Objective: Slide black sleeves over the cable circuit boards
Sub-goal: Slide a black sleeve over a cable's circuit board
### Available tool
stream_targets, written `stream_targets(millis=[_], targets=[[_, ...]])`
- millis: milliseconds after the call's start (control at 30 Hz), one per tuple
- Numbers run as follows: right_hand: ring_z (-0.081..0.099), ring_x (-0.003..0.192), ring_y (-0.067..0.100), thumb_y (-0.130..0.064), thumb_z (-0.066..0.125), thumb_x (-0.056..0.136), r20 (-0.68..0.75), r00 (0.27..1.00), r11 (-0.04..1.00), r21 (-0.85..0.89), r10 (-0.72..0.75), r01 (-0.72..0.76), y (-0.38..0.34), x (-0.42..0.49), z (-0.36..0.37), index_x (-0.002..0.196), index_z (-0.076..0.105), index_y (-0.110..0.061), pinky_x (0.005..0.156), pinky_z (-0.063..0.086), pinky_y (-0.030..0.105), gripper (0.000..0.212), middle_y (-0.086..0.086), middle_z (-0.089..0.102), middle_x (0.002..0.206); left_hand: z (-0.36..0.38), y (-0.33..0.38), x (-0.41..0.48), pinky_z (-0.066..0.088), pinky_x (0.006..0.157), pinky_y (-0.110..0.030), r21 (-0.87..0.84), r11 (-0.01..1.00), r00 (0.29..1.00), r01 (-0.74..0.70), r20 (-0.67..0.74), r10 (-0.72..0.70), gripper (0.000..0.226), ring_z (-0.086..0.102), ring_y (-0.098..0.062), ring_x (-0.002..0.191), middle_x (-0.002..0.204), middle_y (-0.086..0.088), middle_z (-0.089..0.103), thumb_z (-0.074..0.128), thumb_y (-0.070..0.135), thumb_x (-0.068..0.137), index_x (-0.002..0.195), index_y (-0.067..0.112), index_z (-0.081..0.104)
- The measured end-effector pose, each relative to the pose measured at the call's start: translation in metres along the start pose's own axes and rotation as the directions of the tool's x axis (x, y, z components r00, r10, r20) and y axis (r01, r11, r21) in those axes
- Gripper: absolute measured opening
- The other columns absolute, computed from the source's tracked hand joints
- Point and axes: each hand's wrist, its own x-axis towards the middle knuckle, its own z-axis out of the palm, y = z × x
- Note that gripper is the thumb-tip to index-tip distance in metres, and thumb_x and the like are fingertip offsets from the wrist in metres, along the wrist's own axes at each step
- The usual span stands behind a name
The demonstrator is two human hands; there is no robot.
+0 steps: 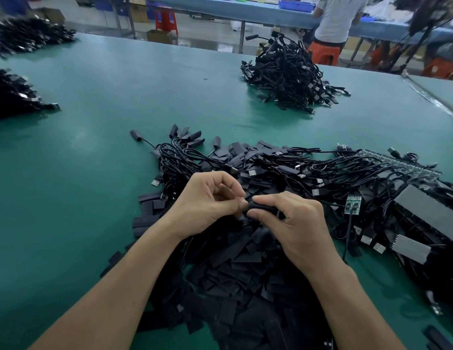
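Note:
My right hand (pixel 293 223) pinches a black sleeve (pixel 264 207) between thumb and forefinger, just above a heap of loose flat black sleeves (pixel 235 274). My left hand (pixel 207 203) meets the sleeve's left end with curled fingertips; what those fingertips hold is hidden. Any board inside the sleeve cannot be seen. A bare green circuit board (pixel 352 204) on its black cable lies to the right of my right hand. Behind my hands spreads a tangle of black USB cables (pixel 245 162).
A strip of joined green boards (pixel 400 162) and grey-taped black bundles (pixel 427 210) lie at the right. A pile of sleeved cables (pixel 288 74) sits far right on the green table (pixel 94 122); more black piles (pixel 13 94) lie at the left. A person (pixel 339 18) sits at another bench behind.

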Motion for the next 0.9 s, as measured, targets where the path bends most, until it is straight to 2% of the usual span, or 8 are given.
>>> stream_targets(millis=[167,233,333,467,567,700,900], targets=[[0.068,0.084,0.01,-0.02,0.082,0.078,0.006,1.0,1.0,0.005,0.004,-0.004,-0.0007,0.001,0.0014,0.104,0.077,-0.014,0.075,0.055,0.03,0.027,-0.004,0.074,0.09,0.0006,0.0019,-0.001,0.057,0.065,-0.025,-0.012,1.0,1.0,0.004,0.013,-0.004,0.018,0.069,-0.021,0.062,0.077,-0.029,0.069,0.074,-0.01,0.081,0.083,0.007,0.066],[0.069,0.087,0.009,-0.022,0.082,0.079,-0.005,0.999,0.999,0.016,0.034,-0.034,-0.0027,0.0007,0.002,0.109,0.076,-0.016,0.078,0.054,0.025,0.032,-0.006,0.074,0.094,0.0002,0.0016,-0.0012,0.056,0.064,-0.023,-0.037,0.999,1.0,0.008,0.001,-0.008,0.018,0.069,-0.021,0.061,0.073,-0.023,0.07,0.074,-0.01,0.082,0.083,0.007,0.066],[0.066,0.082,-0.001,-0.027,0.083,0.077,-0.113,0.984,0.99,0.038,0.139,-0.135,-0.0055,-0.0003,0.0026,0.117,0.072,-0.024,0.074,0.049,0.009,0.042,-0.02,0.068,0.09,-0.0005,0.0004,-0.0012,0.054,0.06,-0.02,-0.099,0.995,0.998,0.033,-0.042,-0.038,0.019,0.071,-0.02,0.061,0.069,-0.012,0.072,0.074,-0.009,0.081,0.083,0.007,0.066],[0.065,0.079,-0.008,-0.025,0.084,0.076,-0.242,0.935,0.965,0.103,0.259,-0.241,-0.0028,-0.0005,0.0028,0.103,0.076,-0.021,0.072,0.048,0.005,0.028,-0.024,0.067,0.082,0.0003,-0.0011,0.0003,0.05,0.054,-0.017,-0.087,0.995,0.993,0.059,-0.098,-0.067,0.021,0.074,-0.02,0.065,0.072,-0.009,0.074,0.076,-0.005,0.082,0.082,0.014,0.067],[0.067,0.08,-0.009,-0.021,0.082,0.079,-0.221,0.932,0.956,0.133,0.286,-0.262,-0.0025,-0.0004,0.0036,0.106,0.077,-0.018,0.073,0.047,0.004,0.027,-0.024,0.068,0.085,0.0015,-0.0028,0.0014,0.05,0.054,-0.017,-0.101,0.993,0.991,0.064,-0.111,-0.075,0.022,0.075,-0.021,0.068,0.074,-0.009,0.075,0.076,-0.004,0.082,0.082,0.016,0.066],[0.067,0.079,-0.007,-0.016,0.082,0.079,-0.154,0.947,0.952,0.166,0.282,-0.257,-0.0029,-0.0003,0.0071,0.119,0.071,-0.015,0.072,0.048,0.004,0.041,-0.018,0.071,0.089,0.003,-0.0046,0.0024,0.051,0.055,-0.017,-0.107,0.993,0.99,0.055,-0.125,-0.068,0.023,0.076,-0.022,0.07,0.075,-0.009,0.076,0.075,-0.004,0.083,0.08,0.017,0.066],[0.069,0.079,-0.004,-0.015,0.082,0.079,-0.094,0.942,0.925,0.245,0.322,-0.291,0.0014,-0.0007,0.0088,0.118,0.072,-0.017,0.073,0.05,0.007,0.04,-0.023,0.072,0.083,0.004,-0.0072,0.0034,0.051,0.056,-0.017,-0.049,0.998,0.991,0.039,-0.124,-0.045,0.023,0.075,-0.021,0.065,0.068,-0.006,0.072,0.074,-0.007,0.083,0.081,0.014,0.064]])
